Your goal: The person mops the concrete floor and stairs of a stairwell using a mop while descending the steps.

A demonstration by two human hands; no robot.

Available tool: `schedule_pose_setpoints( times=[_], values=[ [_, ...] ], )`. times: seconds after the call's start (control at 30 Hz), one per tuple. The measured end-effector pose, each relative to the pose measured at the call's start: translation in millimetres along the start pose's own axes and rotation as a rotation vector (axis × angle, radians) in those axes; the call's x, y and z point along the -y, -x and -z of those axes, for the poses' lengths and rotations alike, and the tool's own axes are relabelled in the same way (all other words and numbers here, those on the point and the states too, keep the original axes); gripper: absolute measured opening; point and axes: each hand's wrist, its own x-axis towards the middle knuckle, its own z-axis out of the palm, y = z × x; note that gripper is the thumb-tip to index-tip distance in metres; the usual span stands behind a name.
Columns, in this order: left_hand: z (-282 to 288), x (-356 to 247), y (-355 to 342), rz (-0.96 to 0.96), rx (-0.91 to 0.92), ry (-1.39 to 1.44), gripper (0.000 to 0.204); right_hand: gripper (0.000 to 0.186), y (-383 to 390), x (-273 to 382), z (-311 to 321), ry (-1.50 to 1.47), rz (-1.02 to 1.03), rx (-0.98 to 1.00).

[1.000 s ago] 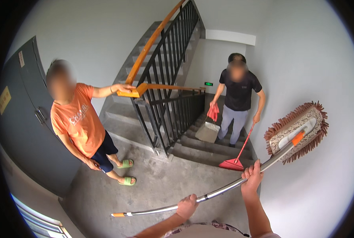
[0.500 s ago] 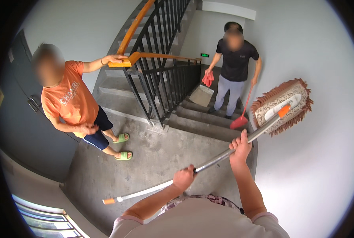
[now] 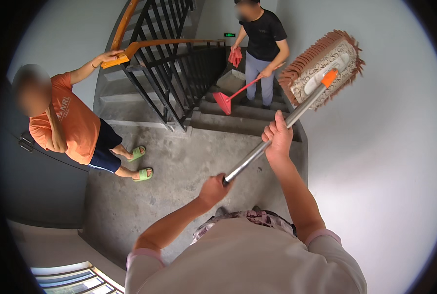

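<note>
Stair landing, grey concrete floor. Both my hands are on the mop. Left hand shut in a fist round the lower pole, just beside a dark collar; pole end past that fist out of sight. Right hand further up, fingers wrapped round the metal, one digit standing up alongside.

Mop held off the floor, slanting up and away to my right. Mop head shows past the landing's far right corner, in front of the right wall; cannot tell whether its brown fringe touches there. Patterned backing and pale plate face me, orange joint at the pole's top.

Landing's left side: person in orange shirt, green slippers, one hand on the handrail end, other arm bent up toward the head.

Stairs drop from the landing's far edge. On them, person in black shirt, with red broom and red cloth; dustpan close by.
</note>
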Motion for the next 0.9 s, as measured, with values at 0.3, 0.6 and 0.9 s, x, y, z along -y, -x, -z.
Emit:
schedule_pose_setpoints(
  times=[0.3,0.6,0.9],
  values=[
    [44,3,-11,-0.038,0.288,0.254,0.032,0.027,2,9,24,-0.168,-0.018,0.203],
    [-28,20,-7,-0.071,-0.131,-0.071,0.026,0.033,-11,22,-1,0.049,0.082,-0.037],
    [50,-22,-12,0.232,0.589,0.427,0.028,0.024,24,64,-18,-0.195,-0.027,0.340]
  ],
)
